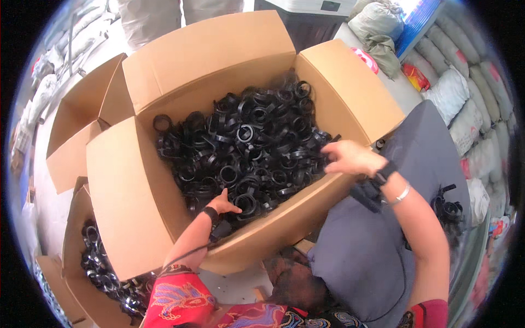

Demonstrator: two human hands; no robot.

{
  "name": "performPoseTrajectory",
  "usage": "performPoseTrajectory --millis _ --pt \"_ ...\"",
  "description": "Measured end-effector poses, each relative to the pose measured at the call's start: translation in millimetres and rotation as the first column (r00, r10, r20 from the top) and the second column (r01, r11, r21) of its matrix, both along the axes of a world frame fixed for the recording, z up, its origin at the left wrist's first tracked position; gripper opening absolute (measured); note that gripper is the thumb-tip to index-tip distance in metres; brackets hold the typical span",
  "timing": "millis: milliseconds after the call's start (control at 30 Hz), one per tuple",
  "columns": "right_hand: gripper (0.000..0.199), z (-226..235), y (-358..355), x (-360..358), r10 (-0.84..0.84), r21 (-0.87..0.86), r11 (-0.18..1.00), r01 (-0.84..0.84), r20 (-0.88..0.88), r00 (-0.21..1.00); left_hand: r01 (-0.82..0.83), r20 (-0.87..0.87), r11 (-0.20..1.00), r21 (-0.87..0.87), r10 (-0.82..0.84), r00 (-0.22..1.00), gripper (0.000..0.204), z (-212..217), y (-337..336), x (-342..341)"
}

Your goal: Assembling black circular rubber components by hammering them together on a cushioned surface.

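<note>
A heap of black plastic ring-shaped parts point(257, 147) fills much of a large open cardboard box point(240, 257). At the near side of the heap, my left hand point(221, 204) reaches over the box edge. Its index finger and thumb are spread, close to the rings, with nothing seen between them. My right hand point(353, 157) hovers by the box's right wall, at the edge of the heap. Its fingers curve but stay apart, and black pieces lie just beyond their tips. Whether those fingertips touch a piece is hidden.
A second box point(71, 246) with more black parts stands at the lower left, and another open box point(82, 136) behind it. Dark grey cloth point(355, 257) lies at the right, with a cluster of black parts point(448, 210) on it. Stacked sacks point(465, 104) line the right side.
</note>
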State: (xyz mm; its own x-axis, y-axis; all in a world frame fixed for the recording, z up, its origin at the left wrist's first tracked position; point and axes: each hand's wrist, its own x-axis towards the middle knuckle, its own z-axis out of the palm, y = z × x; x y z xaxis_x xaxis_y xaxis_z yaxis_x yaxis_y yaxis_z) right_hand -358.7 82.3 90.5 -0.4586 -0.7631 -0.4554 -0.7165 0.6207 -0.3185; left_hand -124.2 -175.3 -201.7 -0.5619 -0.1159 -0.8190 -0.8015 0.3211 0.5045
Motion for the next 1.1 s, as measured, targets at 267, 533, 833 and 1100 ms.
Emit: performPoseTrajectory --millis 267,533,833,1100 --pt "0.067 -144 -92 -15 -0.005 0.207 0.976 -0.070 0.343 0.939 -0.072 -0.037 0.981 -0.179 0.066 0.997 0.117 -17 9 -9" --pt "0.102 -263 -124 -16 0.048 0.304 0.939 -0.162 0.349 0.936 -0.103 -0.051 0.972 -0.209 0.094 0.994 0.116 -28 10 -7" --pt "0.124 -261 -127 2 0.197 0.418 0.876 -0.241 0.148 0.969 -0.146 0.037 0.963 -0.224 0.159 0.987 0.112 -34 12 -19" --pt "0.108 -300 -114 -3 0.125 0.325 0.913 -0.247 0.354 0.927 0.050 0.060 0.987 -0.151 -0.041 0.997 0.074 -36 14 -23"
